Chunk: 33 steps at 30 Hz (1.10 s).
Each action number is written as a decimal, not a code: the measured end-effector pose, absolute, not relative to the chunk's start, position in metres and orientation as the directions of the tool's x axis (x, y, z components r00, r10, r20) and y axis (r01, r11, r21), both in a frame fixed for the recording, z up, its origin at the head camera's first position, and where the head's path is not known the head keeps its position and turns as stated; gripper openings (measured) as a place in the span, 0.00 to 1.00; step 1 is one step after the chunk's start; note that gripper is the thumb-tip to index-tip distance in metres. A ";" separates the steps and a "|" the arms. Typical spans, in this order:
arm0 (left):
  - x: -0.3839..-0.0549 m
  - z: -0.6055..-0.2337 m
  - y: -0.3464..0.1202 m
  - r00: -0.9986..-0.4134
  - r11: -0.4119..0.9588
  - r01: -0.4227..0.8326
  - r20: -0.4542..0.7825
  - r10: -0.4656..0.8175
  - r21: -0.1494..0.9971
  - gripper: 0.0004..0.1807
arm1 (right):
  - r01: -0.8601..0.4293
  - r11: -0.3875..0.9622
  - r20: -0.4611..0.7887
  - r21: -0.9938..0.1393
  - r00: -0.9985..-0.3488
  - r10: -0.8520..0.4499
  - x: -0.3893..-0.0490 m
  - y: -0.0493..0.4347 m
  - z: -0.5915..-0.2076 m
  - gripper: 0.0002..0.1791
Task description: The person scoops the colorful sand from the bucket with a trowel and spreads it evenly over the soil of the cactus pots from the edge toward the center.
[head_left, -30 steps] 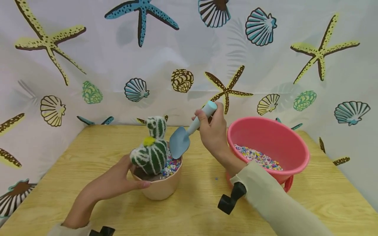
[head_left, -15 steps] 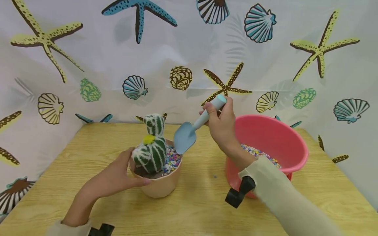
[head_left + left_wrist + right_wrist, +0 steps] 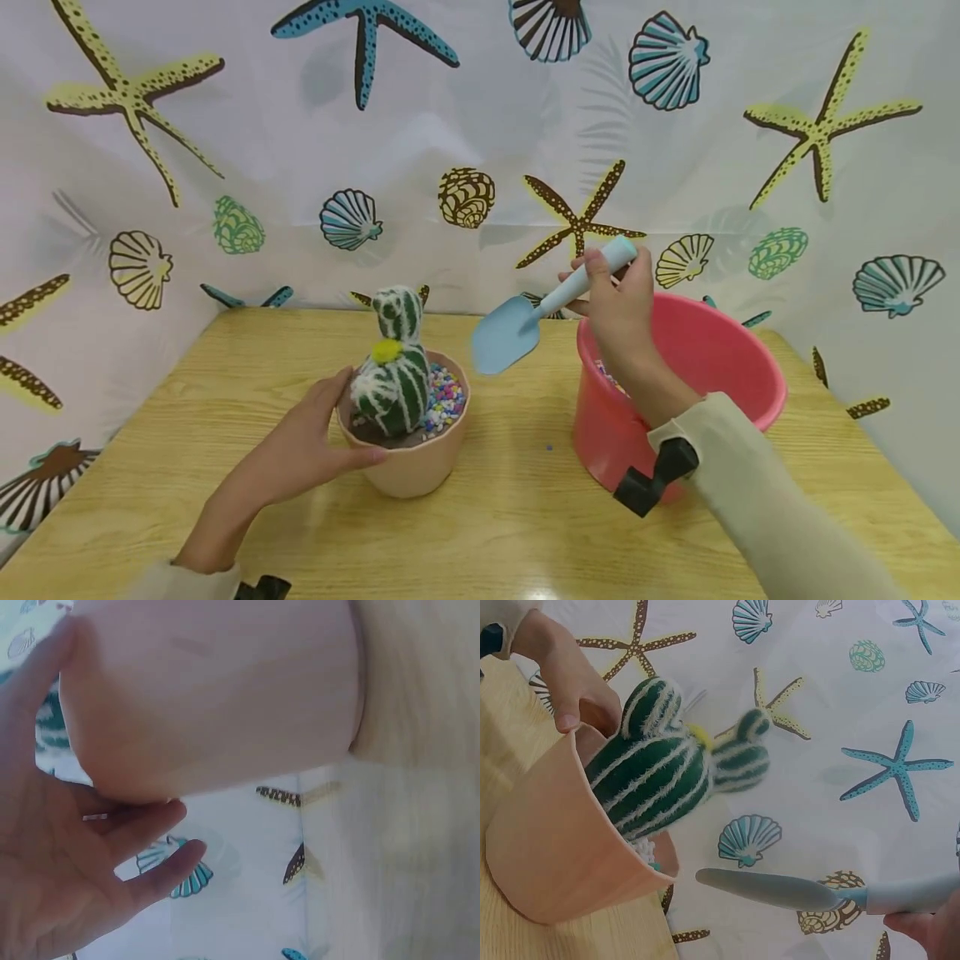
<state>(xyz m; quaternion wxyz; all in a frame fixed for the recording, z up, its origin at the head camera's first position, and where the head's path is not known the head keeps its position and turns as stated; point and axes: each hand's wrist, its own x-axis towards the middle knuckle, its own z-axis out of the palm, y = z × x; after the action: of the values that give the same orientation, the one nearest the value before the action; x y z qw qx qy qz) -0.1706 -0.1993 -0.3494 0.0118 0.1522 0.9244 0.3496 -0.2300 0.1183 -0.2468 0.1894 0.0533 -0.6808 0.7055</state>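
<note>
A green knitted cactus (image 3: 405, 387) with white stripes and a yellow flower stands in a peach flower pot (image 3: 412, 475). Colourful pebbles (image 3: 447, 396) cover the soil on the pot's right side; brown shows on the left. My left hand (image 3: 303, 446) holds the pot's rim, thumb at the front and fingers round the left side, as the left wrist view's pot wall (image 3: 217, 690) also shows. My right hand (image 3: 622, 308) grips a light blue trowel (image 3: 506, 335) by its handle. The trowel's blade hangs in the air right of the pot, with no pebbles visible on it.
A pink bucket (image 3: 615, 446) stands at the right, partly behind my right forearm, with some pebbles showing inside. One small blue pebble (image 3: 549, 447) lies on the wooden table (image 3: 510, 533). A cloth (image 3: 480, 117) printed with shells and starfish hangs behind.
My right hand has moved the trowel rightward, away from the pot and toward the bucket; its blade now lies flatter. My left hand stays on the pot.
</note>
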 end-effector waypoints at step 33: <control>-0.153 -0.356 -0.207 -0.947 0.640 0.322 0.232 0.223 0.698 0.38 | -0.347 -0.300 0.244 -0.888 -0.911 0.331 -0.222 0.219 -0.231 0.13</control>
<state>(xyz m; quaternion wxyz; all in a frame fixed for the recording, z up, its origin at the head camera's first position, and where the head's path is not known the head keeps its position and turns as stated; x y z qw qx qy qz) -0.1532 -0.2069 -0.3557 -0.0624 0.1506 0.9033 0.3969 -0.2218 0.2195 -0.2305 0.2104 0.0071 -0.5528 0.8063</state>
